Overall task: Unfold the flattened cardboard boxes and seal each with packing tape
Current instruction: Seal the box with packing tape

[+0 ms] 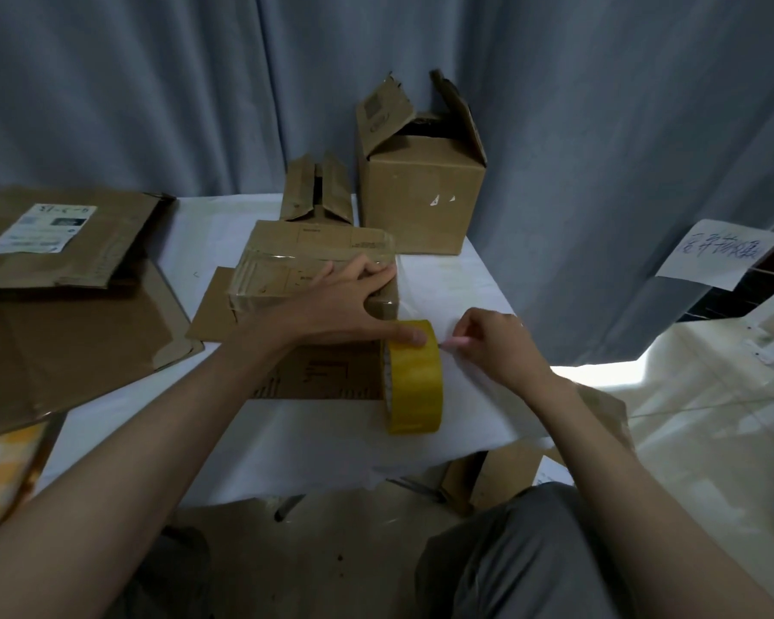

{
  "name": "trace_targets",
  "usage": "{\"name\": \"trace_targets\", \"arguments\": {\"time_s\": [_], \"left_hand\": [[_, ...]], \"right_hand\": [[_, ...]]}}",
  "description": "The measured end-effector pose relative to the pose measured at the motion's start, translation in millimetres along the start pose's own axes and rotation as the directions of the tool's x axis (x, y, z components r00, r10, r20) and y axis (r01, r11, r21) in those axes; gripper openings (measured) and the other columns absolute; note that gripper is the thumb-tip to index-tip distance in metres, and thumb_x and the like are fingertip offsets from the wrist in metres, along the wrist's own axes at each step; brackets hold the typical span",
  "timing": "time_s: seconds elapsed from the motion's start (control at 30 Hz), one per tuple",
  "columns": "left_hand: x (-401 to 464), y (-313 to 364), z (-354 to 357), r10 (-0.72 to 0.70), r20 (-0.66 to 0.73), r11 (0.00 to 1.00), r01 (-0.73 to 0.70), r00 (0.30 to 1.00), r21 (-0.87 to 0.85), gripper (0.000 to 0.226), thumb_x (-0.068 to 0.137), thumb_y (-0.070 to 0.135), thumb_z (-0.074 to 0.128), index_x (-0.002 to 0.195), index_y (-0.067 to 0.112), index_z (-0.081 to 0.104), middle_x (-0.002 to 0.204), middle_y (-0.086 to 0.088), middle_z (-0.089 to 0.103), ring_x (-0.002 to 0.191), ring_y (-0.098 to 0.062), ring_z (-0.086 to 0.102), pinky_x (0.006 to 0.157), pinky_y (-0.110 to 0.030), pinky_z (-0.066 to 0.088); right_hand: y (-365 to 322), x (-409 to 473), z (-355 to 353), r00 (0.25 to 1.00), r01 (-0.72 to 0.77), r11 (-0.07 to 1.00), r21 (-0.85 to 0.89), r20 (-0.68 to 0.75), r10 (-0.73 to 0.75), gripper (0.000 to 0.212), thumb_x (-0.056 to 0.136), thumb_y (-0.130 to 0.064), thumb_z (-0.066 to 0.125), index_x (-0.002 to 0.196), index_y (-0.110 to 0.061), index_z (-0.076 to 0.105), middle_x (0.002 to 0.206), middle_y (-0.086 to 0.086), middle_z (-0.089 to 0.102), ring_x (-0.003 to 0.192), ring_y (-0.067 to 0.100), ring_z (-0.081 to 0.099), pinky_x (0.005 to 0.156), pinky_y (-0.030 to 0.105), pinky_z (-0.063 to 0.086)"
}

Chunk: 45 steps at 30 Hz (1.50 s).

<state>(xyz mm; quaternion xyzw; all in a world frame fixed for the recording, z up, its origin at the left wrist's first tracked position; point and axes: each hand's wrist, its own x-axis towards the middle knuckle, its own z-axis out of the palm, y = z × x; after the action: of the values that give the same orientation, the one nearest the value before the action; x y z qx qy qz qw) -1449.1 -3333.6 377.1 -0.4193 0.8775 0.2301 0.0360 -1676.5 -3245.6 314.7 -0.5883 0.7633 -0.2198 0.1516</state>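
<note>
A white cloth-covered table (287, 440) carries a scatter of brown corrugated cardboard against a backdrop of grey, softly pleated curtain (153, 82). At the centre sits a small box (313, 265), squat and rectangular, its top and near side wrapped in glossy clear tape that catches the light; it rests on a flattened sheet of cardboard (322, 373) printed with dark markings. Just right of that sheet stands a roll of packing tape (414, 377), a thick ring on its edge with a translucent yellow sheen. The left hand (354, 306) reaches in from the near left, fingers spread flat on the right end of the small box top while the thumb presses down onto the top of the roll, steadying it. The right hand (497, 346) comes in from the near right with fingers curled together, thumb and forefinger pinching something small at the roll's right edge, apparently the tape's free end, though it is too fine to make out. On the far side, a taller box (421, 198) stands upright with its top flaps raised and ragged, and a narrower folded box (316, 189) leans beside it. To the left lies a stack of flattened boxes (63, 243), one bearing a white shipping label (41, 228).
</note>
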Motion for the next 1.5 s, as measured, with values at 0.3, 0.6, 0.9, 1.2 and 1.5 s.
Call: {"name": "trace_targets", "arguments": {"time_s": [0.3,0.6,0.9,1.2,1.5], "left_hand": [[-0.1,1.1,-0.7,0.012,-0.005,1.0,-0.012,1.0,0.014,0.123,0.056,0.094,0.043,0.158,0.036,0.006,0.158,0.015,0.011,0.149,-0.033,0.001,0.119,-0.052,0.011],[-3.0,5.2,-0.9,0.026,-0.034,1.0,-0.026,0.999,0.014,0.115,0.066,0.088,0.049,0.159,0.033,0.009,0.158,0.012,0.013,0.148,-0.027,0.005,0.12,-0.045,0.008],[4.3,-3.9,5.7,0.049,-0.092,0.998,-0.052,0.995,-0.026,0.109,0.067,0.097,0.027,0.157,0.036,0.016,0.155,0.011,0.021,0.145,-0.028,0.015,0.119,-0.052,0.016],[12.1,-9.8,23.2,0.176,-0.431,0.979,-0.113,0.885,0.168,0.053,0.097,0.058,0.044,0.141,0.029,0.047,0.139,0.003,0.046,0.123,-0.021,0.046,0.104,-0.044,0.033],[7.9,-8.5,19.1,0.167,-0.504,0.967,-0.24,0.847,-0.082,0.065,0.087,0.05,0.066,0.145,0.03,0.046,0.145,0.005,0.04,0.129,-0.016,0.042,0.108,-0.039,0.036]], "right_hand": [[-53.3,-7.5,-17.2,0.893,-0.427,0.72,0.548,0.38,0.241,0.041,0.086,-0.049,0.069,0.099,-0.011,0.075,0.096,0.01,0.071,0.074,0.018,0.067,0.064,0.027,0.054],[-69.4,-4.7,-15.5,0.793,-0.608,0.397,0.688,0.555,0.251,0.028,0.082,-0.02,0.073,0.108,-0.011,0.066,0.11,0.016,0.063,0.07,0.022,0.068,0.059,0.029,0.056],[-82.2,-15.7,-18.4,0.796,-0.594,0.238,0.768,0.519,0.312,0.021,0.086,-0.004,0.066,0.107,-0.004,0.06,0.102,0.014,0.055,0.064,0.022,0.064,0.055,0.033,0.057],[-65.7,-46.4,-35.4,0.848,-0.492,0.19,0.849,0.419,0.325,0.005,0.091,-0.006,0.065,0.089,-0.011,0.064,0.081,0.006,0.059,0.067,0.017,0.061,0.061,0.031,0.058],[-64.2,-68.7,-30.5,0.957,-0.269,0.345,0.899,0.211,0.198,0.006,0.093,-0.014,0.066,0.094,-0.014,0.072,0.091,0.0,0.068,0.084,0.017,0.065,0.066,0.028,0.055]]}}
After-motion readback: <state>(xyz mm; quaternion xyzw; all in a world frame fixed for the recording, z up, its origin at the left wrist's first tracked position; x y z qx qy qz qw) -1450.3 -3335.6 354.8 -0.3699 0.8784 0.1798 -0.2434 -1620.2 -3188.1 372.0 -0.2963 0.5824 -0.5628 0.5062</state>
